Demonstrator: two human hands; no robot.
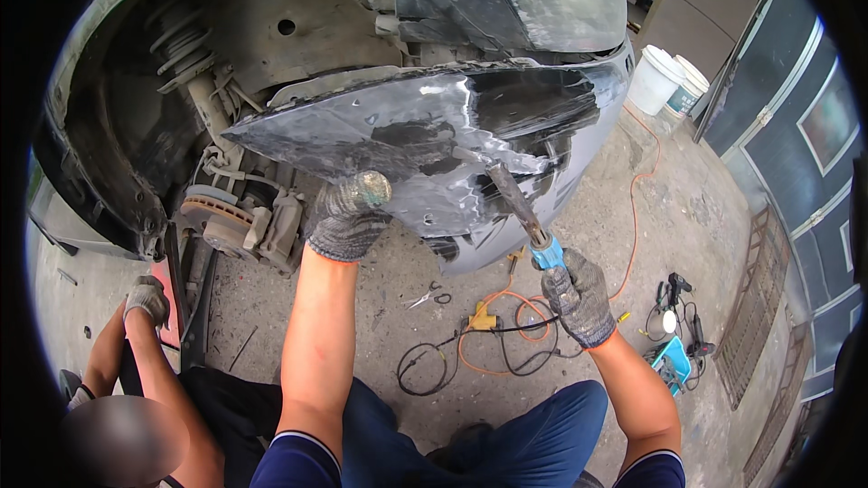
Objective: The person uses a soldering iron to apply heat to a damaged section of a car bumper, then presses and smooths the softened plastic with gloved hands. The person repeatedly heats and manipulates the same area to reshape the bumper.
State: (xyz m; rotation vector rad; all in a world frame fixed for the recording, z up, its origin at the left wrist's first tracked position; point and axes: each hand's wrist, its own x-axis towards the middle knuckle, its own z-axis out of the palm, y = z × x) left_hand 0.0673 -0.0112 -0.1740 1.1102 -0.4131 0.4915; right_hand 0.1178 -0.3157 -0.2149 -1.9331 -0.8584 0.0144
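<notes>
My left hand (348, 217), in a grey work glove with a worn palm, is closed on the lower edge of a grey bumper (380, 104), which is patched black and white. My right hand (580, 294), also gloved, grips a blue-handled tool (547, 251) with a long scorched metal head. The tool slants up and left, its tip at the bumper's roughened surface, right of my left hand. An exposed wheel hub with brake disc (226, 226) and a suspension strut (190, 72) show left of the bumper.
A co-worker's gloved hands (147, 303) are low at left beside a red object (167, 280). Scissors (427, 296), coiled hoses (425, 370), a yellow connector (484, 316), a blue tray (672, 363) and corded tools (678, 294) lie on the floor. White buckets (655, 81) stand near blue doors (796, 154).
</notes>
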